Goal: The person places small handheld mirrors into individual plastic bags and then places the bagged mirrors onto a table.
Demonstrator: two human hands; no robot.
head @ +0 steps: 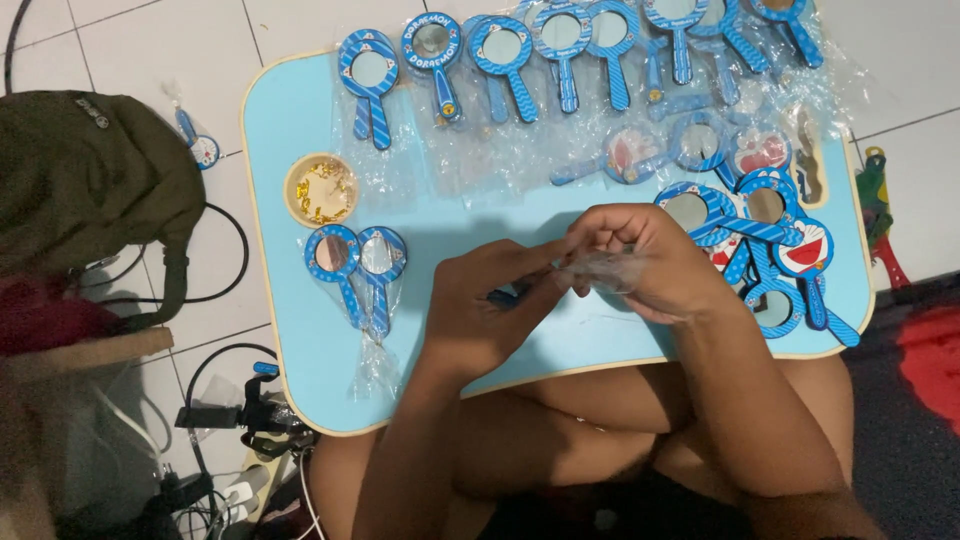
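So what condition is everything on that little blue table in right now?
Left hand: pinching a blue mirror handle.
Right hand: holding a clear plastic bag, crumpled.
Pair of wrapped mirrors: lying flat, bagged.
Top row of mirrors: bagged, laid side by side.
Mirror pile: loose, unwrapped, overlapping.
Small bowl: upright, holding gold bits.
Blue table: flat.

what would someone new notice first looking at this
Blue hand mirrors in clear wrap crowd the far edge and right side of a light blue lap table. At the middle, the left hand and right hand meet over a clear wrapper. A small bowl of gold bits sits at the left.
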